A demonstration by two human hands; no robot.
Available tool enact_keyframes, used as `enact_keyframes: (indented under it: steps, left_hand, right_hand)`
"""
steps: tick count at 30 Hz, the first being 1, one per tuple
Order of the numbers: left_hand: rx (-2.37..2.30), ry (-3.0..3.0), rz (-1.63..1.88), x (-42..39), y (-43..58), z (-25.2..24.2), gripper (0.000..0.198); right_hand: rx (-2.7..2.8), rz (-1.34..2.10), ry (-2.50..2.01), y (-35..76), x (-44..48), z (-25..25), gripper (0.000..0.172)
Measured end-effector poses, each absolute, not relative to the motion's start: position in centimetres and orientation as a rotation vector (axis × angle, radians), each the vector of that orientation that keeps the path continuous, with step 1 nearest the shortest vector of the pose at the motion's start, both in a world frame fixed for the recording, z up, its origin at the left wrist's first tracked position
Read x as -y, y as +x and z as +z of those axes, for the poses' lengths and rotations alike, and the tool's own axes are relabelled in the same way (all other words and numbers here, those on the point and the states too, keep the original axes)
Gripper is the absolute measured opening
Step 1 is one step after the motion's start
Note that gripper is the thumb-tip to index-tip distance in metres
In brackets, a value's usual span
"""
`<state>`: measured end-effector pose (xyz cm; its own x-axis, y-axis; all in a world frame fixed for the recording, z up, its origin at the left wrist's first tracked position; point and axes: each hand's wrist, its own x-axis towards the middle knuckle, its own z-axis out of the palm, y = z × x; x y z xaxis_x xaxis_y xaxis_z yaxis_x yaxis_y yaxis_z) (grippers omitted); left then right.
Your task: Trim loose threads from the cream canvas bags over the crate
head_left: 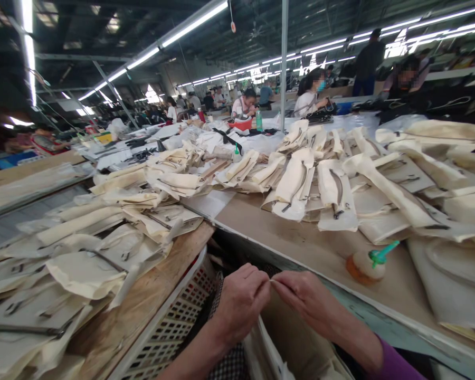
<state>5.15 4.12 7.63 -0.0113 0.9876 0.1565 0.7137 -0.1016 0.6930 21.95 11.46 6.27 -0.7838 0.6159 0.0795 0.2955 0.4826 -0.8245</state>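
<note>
Both hands meet over the lap, left hand [243, 298] and right hand [303, 295] each pinching a pale edge between thumb and fingers. The tan cloth piece [288, 330] hangs directly beneath them, with a plastic basket [169, 330] left of the left hand.

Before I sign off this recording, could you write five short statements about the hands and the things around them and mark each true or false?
1. The left hand and right hand are close together. True.
2. The green-nozzled container is in the right hand. False: it sits on the brown tabletop.
3. The white basket is left of both hands. True.
4. The right sleeve is green. False: it is purple.
5. Pale pieces lie both left and right of the hands. True.
</note>
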Motion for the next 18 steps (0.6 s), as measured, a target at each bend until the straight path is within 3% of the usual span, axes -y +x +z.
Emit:
enact_keyframes:
  steps: [5,12,18]
  left_hand:
    - [-1.659,1.393,0.904,-5.4,3.8,7.8,0.014]
    - [-1.513,1.058,0.928,-6.0,1.8,5.8,0.039]
    - [-1.506,0.935,0.955,-7.3,1.3,4.2,0.041]
  right_hand:
    - [2.231,1.383,-0.825,21.6,-12.8,5.6,0.035]
    - [1.707,2.009,-0.773,21.8,-13.9,3.1,0.038]
    - [1.632,2.060,-0.804,20.8,-15.1,1.6,0.036]
